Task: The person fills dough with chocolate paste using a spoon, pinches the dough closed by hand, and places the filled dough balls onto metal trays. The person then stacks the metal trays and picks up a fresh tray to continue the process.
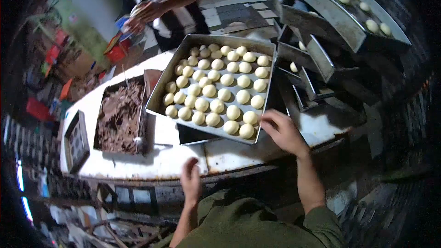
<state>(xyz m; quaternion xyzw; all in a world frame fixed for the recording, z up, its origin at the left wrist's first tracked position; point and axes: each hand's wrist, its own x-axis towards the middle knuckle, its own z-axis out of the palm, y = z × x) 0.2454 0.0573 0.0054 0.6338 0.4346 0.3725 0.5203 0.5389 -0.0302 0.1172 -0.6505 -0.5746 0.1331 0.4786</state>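
Tray (pixel 157 102), metal, square-cornered: set askew above the tabletop (pixel 165 161), a darker pan (pixel 192 136) showing beneath its near edge; contents, many pale round balls (pixel 209 91) in loose rows. Right hand (pixel 285 133): at the tray's near right corner, fingers by the rim; whether the grip is closed on it, I cannot tell from here. Left hand (pixel 190 180): grip empty and loosely open, around the tabletop's near edge, apart from the tray. Brown paste (pixel 119 117): in a container left of the tray. Stacked trays (pixel 342 23): to the right, some holding similar balls. Co-worker (pixel 172 7): across the tabletop.
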